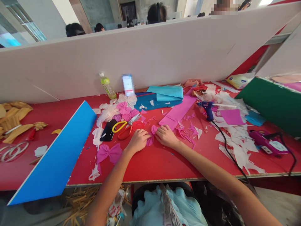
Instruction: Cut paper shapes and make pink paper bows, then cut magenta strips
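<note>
Both hands meet at the centre of the frame: the left hand [138, 140] and the right hand [166, 135] each pinch one side of a small pink paper bow [151, 135], fingers closed on it, low over the red table [152, 175]. The work looks to be at the gathering stage, the folds squeezed at the waist. Any further move calls for a firm pinch so the pleats do not spring open. Just above the left hand lie scissors [125, 127] and a black phone [108, 130]; a finished pink bow [109, 153] sits lower left, and a blue glue gun [208, 110] lies right of centre among paper scraps. A blue board [58, 157] leans at the left, and a white partition [141, 56] closes off the room behind, where other people's heads show.
</note>
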{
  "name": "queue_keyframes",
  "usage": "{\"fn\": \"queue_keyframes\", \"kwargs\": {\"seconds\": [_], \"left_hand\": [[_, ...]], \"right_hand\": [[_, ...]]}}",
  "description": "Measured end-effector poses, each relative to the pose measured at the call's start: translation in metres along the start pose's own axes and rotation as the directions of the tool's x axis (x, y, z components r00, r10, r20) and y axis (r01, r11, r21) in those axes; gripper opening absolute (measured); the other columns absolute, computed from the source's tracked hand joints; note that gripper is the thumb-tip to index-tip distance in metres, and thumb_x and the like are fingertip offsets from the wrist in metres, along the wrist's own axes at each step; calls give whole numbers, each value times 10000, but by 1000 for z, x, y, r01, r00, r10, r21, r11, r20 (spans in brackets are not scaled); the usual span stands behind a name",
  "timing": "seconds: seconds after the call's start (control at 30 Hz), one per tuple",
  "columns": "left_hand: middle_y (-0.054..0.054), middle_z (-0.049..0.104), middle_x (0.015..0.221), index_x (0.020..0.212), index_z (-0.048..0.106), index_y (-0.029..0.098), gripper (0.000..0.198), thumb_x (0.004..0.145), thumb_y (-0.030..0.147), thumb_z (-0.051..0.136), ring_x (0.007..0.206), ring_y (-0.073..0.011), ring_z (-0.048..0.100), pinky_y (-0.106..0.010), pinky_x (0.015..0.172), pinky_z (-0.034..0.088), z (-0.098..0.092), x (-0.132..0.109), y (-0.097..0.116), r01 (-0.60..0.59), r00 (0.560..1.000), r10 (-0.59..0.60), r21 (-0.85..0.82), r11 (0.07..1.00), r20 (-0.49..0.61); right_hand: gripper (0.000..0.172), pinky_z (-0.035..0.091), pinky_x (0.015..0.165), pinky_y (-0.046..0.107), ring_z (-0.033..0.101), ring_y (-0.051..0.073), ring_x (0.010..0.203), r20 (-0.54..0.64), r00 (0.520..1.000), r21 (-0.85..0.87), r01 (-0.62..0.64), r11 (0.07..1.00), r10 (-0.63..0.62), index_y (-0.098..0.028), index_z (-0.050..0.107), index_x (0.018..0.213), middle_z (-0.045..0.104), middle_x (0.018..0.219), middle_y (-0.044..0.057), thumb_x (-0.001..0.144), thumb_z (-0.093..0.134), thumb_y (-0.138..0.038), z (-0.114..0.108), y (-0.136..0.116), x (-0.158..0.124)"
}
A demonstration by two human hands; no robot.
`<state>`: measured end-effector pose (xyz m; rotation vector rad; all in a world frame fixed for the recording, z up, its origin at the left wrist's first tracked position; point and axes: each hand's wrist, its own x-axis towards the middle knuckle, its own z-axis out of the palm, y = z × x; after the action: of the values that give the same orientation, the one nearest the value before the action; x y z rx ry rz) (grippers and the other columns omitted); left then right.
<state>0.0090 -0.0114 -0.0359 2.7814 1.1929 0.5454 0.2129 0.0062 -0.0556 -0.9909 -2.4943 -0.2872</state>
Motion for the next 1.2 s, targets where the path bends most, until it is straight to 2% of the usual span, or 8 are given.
{"fn": "queue_keyframes", "kwargs": {"seconds": [0.23, 0.57, 1.2], "left_hand": [[-62, 636, 954, 1050, 644, 187, 342, 814, 54, 434, 927, -200, 500, -347, 843, 408, 3, 2, 2, 38, 998, -38, -6, 999, -46], [-55, 633, 963, 1091, 634, 205, 327, 852, 92, 442, 923, -191, 497, -338, 837, 411, 8, 3, 2, 27, 1000, -27, 22, 999, 2], [-56, 630, 964, 1097, 616, 194, 347, 829, 65, 438, 927, -192, 500, -339, 843, 407, 5, 3, 5, 47, 999, -47, 7, 999, 9]], "right_hand": [[257, 264, 714, 344, 454, 180, 712, 0, 1000, -32, 23, 999, -23, -150, 594, 730, 585, 714, 57, 905, 429, -239, -1, -1, 1], [236, 251, 730, 342, 454, 177, 729, 32, 999, -4, -6, 1000, 6, -148, 600, 748, 585, 730, 61, 894, 454, -261, 3, -2, 1], [214, 225, 781, 353, 460, 185, 767, 98, 994, 72, -46, 996, 39, -151, 616, 776, 599, 751, 66, 872, 460, -262, -4, -4, 1]]}}
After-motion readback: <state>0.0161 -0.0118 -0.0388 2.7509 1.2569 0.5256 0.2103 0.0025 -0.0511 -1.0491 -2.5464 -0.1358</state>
